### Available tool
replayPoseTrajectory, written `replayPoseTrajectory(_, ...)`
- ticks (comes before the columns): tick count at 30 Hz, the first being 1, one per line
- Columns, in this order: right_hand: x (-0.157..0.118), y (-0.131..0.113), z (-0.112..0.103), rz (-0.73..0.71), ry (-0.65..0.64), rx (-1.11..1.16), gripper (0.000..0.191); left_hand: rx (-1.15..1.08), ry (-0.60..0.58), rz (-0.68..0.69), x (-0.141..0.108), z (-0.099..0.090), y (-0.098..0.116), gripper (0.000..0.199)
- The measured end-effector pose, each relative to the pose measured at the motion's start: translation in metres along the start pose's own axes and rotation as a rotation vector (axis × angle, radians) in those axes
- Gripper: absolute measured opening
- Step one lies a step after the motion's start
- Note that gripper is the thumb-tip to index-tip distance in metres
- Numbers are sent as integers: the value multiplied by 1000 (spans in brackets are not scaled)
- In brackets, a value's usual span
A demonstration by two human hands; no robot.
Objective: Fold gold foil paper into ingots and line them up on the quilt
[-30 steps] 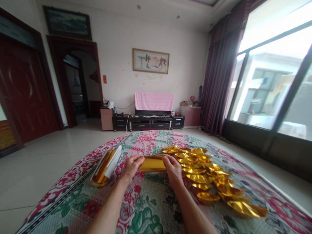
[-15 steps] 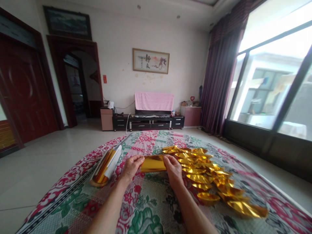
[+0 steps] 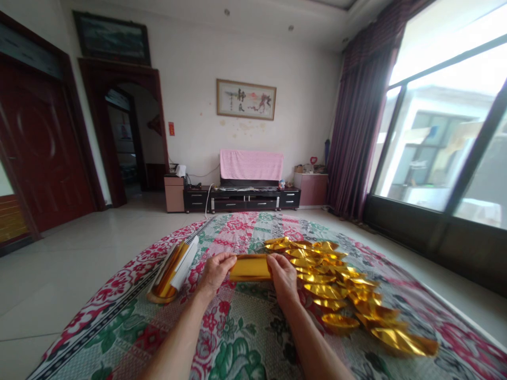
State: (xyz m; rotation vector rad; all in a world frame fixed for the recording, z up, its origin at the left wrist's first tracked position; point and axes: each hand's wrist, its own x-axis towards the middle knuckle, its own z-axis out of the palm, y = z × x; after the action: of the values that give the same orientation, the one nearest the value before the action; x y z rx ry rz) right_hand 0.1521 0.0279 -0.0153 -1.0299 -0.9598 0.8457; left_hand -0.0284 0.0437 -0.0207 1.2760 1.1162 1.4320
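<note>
Between my hands a sheet of shiny gold foil paper (image 3: pixel 250 268) is stretched, its upper edge looking curled or folded over. My left hand (image 3: pixel 216 272) pinches its left end, and my right hand (image 3: pixel 283 274) pinches its right end. To the right of my right hand lie several folded gold paper ingots (image 3: pixel 327 291), boat-shaped and set in rough rows. Left of my left hand is a stack of flat gold paper sheets with white paper (image 3: pixel 172 272), resting on something round-edged that I cannot make out.
A round table with a floral cloth (image 3: pixel 237 322) lies under everything. Past its far edge stand a low black cabinet (image 3: pixel 245 203) and a screen-like shape draped with a pink towel (image 3: pixel 251 164). Purple curtains (image 3: pixel 350 132) hang beside a large window on the right.
The upper edge of the gold paper looks a little more curled over, and its shine has shifted. Both hands keep their pinch at its ends; the view has moved very slightly.
</note>
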Motion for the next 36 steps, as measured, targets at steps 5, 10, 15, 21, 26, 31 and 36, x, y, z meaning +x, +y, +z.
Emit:
replayPoseTrajectory(5, -2, -3, 1, 2, 20, -34, 29, 17, 5, -7, 0, 1, 0, 34)
replayPoseTrajectory(10, -1, -4, 1, -5, 27, -64, 29, 8, -2, -10, -2, 1, 3, 35)
replayPoseTrajectory(15, 0, -1, 0, -22, 25, -119, 28, 46, 7, -15, -4, 2, 6, 34)
replayPoseTrajectory(21, 2, 3, -3, -101, 58, -432, 26, 245, 1, 29, -1, 2, 2, 29)
replayPoseTrajectory(26, 0, -1, -4, -160, 63, -888, 23, 731, 74, 86, -3, 5, 6, 22)
replayPoseTrajectory(31, -2, 1, -3, -188, 17, -1086, 19, 1120, 78, 89, -11, 14, 9, 22)
replayPoseTrajectory(36, -5, 8, -3, -244, 7, -1212, 20, 1275, 86, 58, -11, 20, 3, 22)
